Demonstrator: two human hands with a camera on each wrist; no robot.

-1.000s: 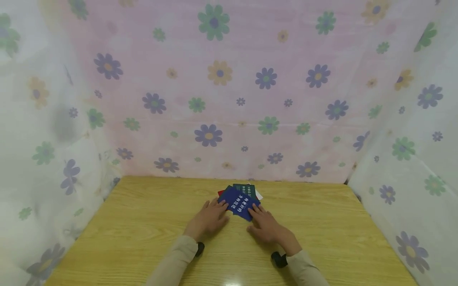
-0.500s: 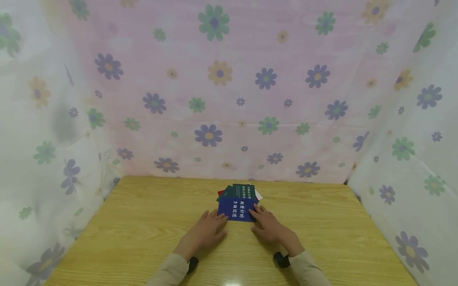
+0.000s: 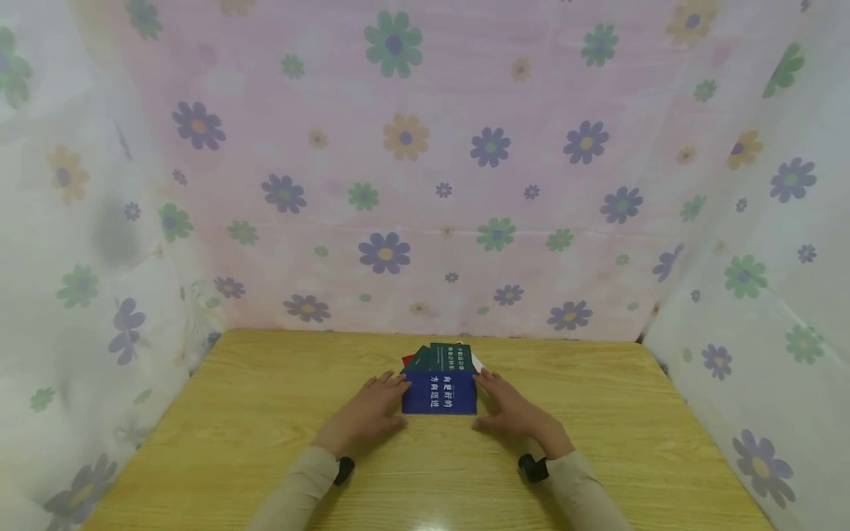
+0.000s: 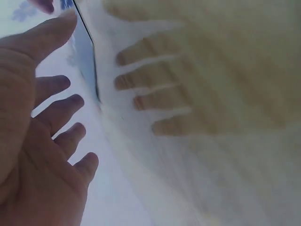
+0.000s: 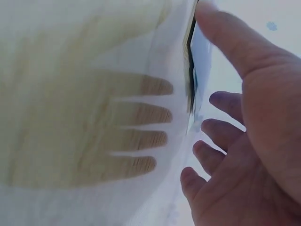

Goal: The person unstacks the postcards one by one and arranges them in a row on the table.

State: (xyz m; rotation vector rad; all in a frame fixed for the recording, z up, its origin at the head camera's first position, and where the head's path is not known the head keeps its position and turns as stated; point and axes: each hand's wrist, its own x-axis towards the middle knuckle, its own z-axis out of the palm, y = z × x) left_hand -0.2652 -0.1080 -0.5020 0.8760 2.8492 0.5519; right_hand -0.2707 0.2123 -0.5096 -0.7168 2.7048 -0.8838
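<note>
A blue card (image 3: 440, 392) with white printed characters lies squared to the table's near side. Its far edge overlaps a green card (image 3: 451, 357), which has white print as well. My left hand (image 3: 364, 413) is beside the blue card's left edge, fingers spread and fairly straight, fingertips at or close to its corner. On the opposite edge, my right hand (image 3: 521, 414) holds a similar pose. From the left wrist, the thumb (image 4: 44, 37) reaches near a thin dark card edge (image 4: 89, 42). In the right wrist view, the other thumb (image 5: 235, 40) does likewise.
Another dark green card (image 3: 417, 360), a red corner (image 3: 406, 360) and a white corner (image 3: 477, 363) stick out from the pile. The wooden table (image 3: 265, 420) is enclosed by flower-printed curtains (image 3: 425, 162). A black wrist strap piece (image 3: 533, 468) shows under the right sleeve.
The blue card has turned from slanted to square and slid toward me, baring more green. Both hands have moved outward, off its top to its side edges.
</note>
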